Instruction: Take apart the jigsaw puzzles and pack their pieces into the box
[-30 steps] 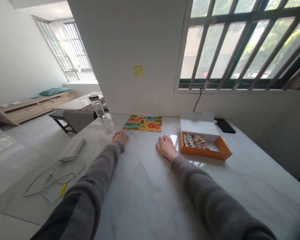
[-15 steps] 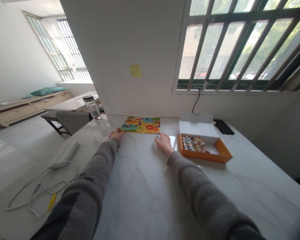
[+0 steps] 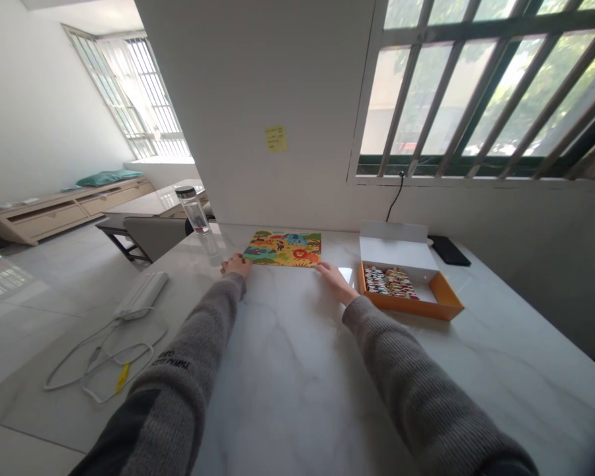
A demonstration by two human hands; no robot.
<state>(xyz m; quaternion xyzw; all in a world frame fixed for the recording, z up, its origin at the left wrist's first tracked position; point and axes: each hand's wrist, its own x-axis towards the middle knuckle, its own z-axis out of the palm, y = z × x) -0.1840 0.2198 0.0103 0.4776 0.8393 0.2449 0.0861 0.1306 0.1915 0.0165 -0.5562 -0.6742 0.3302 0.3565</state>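
Observation:
A colourful picture board (image 3: pixel 283 249) with cartoon animals, among them a lion and an elephant, lies flat near the wall. My left hand (image 3: pixel 237 265) is at its near left corner, fingers bent a little and apart, the thumb side close to the edge. At the near right corner, my right hand (image 3: pixel 334 279) stretches its fingers out, the tips touching or almost touching the board. Right of that hand stands an orange box (image 3: pixel 411 303) with its white lid (image 3: pixel 394 244) folded back. Small colourful pieces (image 3: pixel 389 283) are packed in its left part.
A black phone (image 3: pixel 449 250) lies behind the box. On the left are a clear bottle (image 3: pixel 194 211) and a white power strip (image 3: pixel 141 295) with a looped cable. A yellow note (image 3: pixel 276 139) sticks to the wall above the marble-patterned table (image 3: pixel 277 377).
The view has shifted slightly. My right hand's fingers have gone from arched to straighter at the board's corner. The board appears to lie in the same spot.

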